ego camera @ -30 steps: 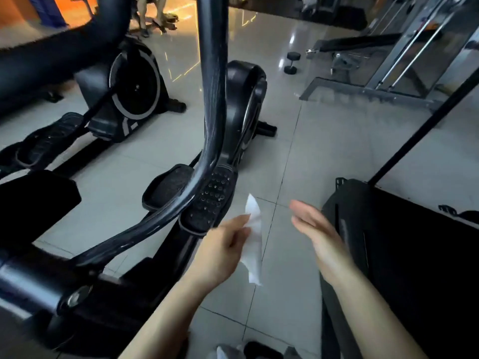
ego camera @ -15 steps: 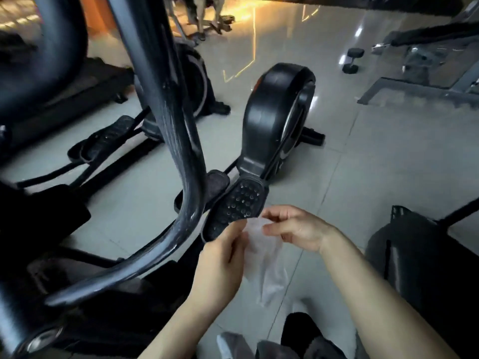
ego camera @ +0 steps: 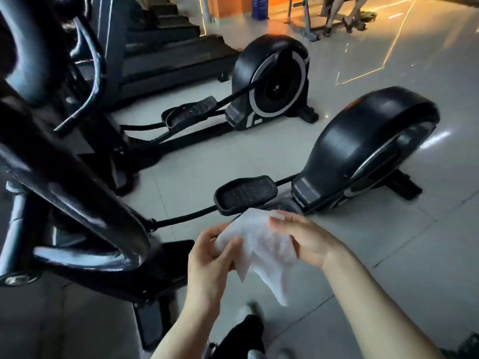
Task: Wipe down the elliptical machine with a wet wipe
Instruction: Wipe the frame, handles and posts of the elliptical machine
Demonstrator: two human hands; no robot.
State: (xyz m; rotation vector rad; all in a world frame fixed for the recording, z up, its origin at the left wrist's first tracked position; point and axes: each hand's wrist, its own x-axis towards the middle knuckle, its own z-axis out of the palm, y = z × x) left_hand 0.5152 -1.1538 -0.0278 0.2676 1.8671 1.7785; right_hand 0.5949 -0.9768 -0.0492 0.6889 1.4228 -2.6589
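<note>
Wet wipe [ego camera: 259,244] in both hands; elliptical machine [ego camera: 363,151] beyond.

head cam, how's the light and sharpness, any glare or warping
Head view: dim overall, with warm orange light at the top; bright glare streaks on the tiled floor. Wide-angle bending curves the near elliptical machine frame. The wet wipe, left hand and right hand are fairly sharp; the lower edge is blurred.
</note>
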